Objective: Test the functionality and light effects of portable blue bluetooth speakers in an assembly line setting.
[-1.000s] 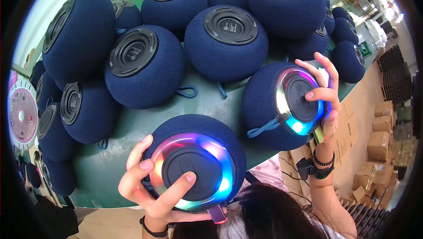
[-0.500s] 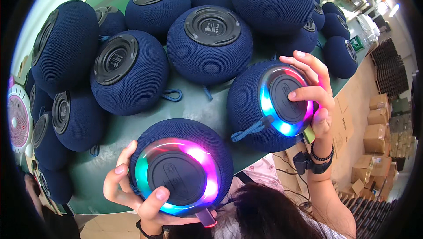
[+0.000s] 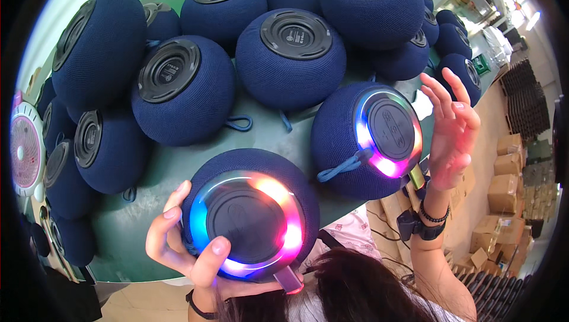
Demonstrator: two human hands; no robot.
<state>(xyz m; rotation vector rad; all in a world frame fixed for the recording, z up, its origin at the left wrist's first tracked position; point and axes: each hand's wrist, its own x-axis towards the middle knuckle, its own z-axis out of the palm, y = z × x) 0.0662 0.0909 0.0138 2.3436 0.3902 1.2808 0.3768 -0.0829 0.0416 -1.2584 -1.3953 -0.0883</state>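
Two round navy fabric speakers with glowing coloured light rings face up at the table's near side. My left hand [image 3: 188, 251] grips the nearer speaker [image 3: 204, 165], thumb over the edge of its black control panel [image 3: 246, 227] and fingers along its left side. A small pinkish stick [image 3: 288, 279] protrudes from that speaker's lower edge. Just right of the other lit speaker [image 3: 335, 138], my right hand [image 3: 448, 135] is raised open with fingers spread, apart from it. A blue cord loop [image 3: 341, 166] hangs on its front, and a gold-green stick [image 3: 416, 177] protrudes from its lower right edge.
Several more navy speakers [image 3: 290, 82] crowd the green table [image 3: 142, 245], black bases showing. A white-and-pink fan [image 3: 26, 150] stands at the left edge. Cardboard boxes [image 3: 507, 197] and dark stacks [image 3: 524, 93] fill the floor at right. Hair [image 3: 349, 286] covers part of the bottom.
My right hand has lifted off the right speaker's panel and moved right, fingers opening. My left hand stays on the nearer speaker. Both rings' colours have shifted; the view has moved slightly.
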